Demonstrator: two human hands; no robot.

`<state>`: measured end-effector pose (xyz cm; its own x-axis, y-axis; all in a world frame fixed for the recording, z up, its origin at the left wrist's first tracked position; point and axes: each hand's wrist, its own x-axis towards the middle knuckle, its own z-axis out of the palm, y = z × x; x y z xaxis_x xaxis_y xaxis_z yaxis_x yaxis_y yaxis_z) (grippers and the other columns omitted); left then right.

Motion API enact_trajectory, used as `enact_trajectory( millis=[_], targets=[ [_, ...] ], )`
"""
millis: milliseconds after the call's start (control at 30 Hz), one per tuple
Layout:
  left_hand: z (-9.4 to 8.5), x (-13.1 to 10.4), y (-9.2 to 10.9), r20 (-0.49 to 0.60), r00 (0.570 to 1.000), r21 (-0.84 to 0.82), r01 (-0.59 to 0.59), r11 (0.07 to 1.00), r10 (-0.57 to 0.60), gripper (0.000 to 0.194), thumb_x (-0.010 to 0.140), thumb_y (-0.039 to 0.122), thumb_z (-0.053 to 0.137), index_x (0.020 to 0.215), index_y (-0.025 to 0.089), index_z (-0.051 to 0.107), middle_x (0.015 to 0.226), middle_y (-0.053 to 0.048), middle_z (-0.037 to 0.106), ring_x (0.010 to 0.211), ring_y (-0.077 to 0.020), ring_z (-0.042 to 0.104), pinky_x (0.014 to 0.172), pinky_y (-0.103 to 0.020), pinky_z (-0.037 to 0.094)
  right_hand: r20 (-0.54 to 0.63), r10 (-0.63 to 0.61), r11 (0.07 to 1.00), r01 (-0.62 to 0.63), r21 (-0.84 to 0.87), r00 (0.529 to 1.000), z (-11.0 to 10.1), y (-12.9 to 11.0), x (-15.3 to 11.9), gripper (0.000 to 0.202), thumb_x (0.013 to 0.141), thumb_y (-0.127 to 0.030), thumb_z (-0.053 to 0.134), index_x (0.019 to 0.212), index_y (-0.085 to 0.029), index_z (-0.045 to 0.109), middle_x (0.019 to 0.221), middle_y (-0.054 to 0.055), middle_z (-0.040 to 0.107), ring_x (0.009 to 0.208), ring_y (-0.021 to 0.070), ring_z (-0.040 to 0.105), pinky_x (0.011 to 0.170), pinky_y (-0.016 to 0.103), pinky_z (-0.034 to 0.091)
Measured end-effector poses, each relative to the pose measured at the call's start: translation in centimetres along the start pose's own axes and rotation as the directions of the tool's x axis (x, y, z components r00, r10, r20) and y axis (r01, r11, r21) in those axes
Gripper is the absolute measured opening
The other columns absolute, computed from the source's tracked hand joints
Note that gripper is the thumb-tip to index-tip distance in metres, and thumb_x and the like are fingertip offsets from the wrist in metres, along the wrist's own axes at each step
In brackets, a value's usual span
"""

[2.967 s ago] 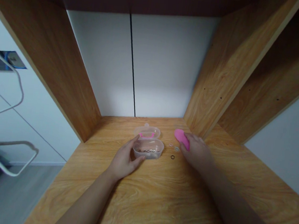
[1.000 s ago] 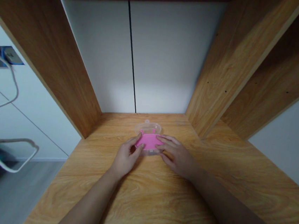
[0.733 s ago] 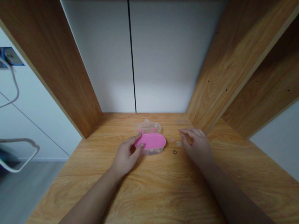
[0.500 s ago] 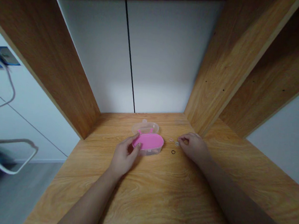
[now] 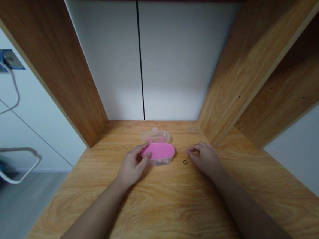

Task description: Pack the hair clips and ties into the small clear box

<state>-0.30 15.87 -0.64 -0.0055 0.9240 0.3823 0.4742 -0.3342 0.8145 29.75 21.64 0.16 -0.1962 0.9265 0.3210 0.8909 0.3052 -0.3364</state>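
A small oval box [image 5: 160,150] with a pink top surface and clear sides sits on the wooden desk [image 5: 162,202], its clear lid [image 5: 155,135] tipped back behind it. My left hand [image 5: 133,164] grips the box's left end between thumb and fingers. To the right of the box my right hand [image 5: 205,157] is low over the wood, thumb and fingertips pinched together; what is between them is too small to make out. Just in front of those fingertips lies a thin black ring, like a hair tie [image 5: 185,162]. A faint pinkish ring [image 5: 183,149] lies to their left.
Wooden side panels rise at the left [image 5: 68,73] and the right [image 5: 246,67], with a white back wall [image 5: 165,60] between them. Past the desk's left edge are a wall socket with a white cable [image 5: 17,87] and a white tubular frame [image 5: 27,174].
My right hand has shifted slightly left, and the pale ring that lay at its fingertips no longer shows. My left hand and the box stay in place.
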Motion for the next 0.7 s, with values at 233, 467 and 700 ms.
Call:
enact_trajectory(
  millis=[233, 467, 700],
  targets=[
    [-0.1, 0.0, 0.1, 0.001, 1.0, 0.002, 0.005, 1.0, -0.005, 0.044, 0.094, 0.04, 0.06, 0.131, 0.017, 0.065, 0.13, -0.012, 0.069, 0.117, -0.0253, 0.066, 0.106, -0.041, 0.049, -0.004, -0.045, 0.994, 0.045, 0.096, 0.999, -0.2, 0.0, 0.1, 0.019, 0.091, -0.037, 0.066, 0.084, -0.024, 0.078, 0.09, 0.002, 0.077, 0.09, 0.0225, 0.065, 0.084, 0.035, 0.048],
    [0.1, 0.0, -0.2, -0.012, 1.0, -0.004, -0.007, 1.0, 0.007, 0.044, 0.094, 0.04, 0.061, 0.131, 0.017, 0.065, 0.131, -0.012, 0.069, 0.118, -0.0253, 0.065, 0.107, -0.043, 0.049, 0.005, 0.05, 0.994, -0.05, 0.1, 0.999, -0.2, 0.0, 0.3, 0.019, 0.092, -0.035, 0.063, 0.088, -0.025, 0.078, 0.086, 0.002, 0.077, 0.086, 0.0216, 0.067, 0.076, 0.032, 0.049],
    [0.1, 0.0, -0.1, -0.01, 1.0, -0.014, -0.002, 1.0, 0.002, 0.044, 0.094, 0.042, 0.061, 0.131, 0.019, 0.065, 0.131, -0.011, 0.069, 0.12, -0.0258, 0.065, 0.108, -0.043, 0.048, -0.024, 0.066, 0.997, -0.067, -0.028, 0.998, 0.5, 1.6, 0.4, 0.022, 0.094, -0.026, 0.055, 0.098, -0.022, 0.076, 0.102, 0.006, 0.077, 0.099, 0.024, 0.067, 0.089, 0.036, 0.049]
  ],
)
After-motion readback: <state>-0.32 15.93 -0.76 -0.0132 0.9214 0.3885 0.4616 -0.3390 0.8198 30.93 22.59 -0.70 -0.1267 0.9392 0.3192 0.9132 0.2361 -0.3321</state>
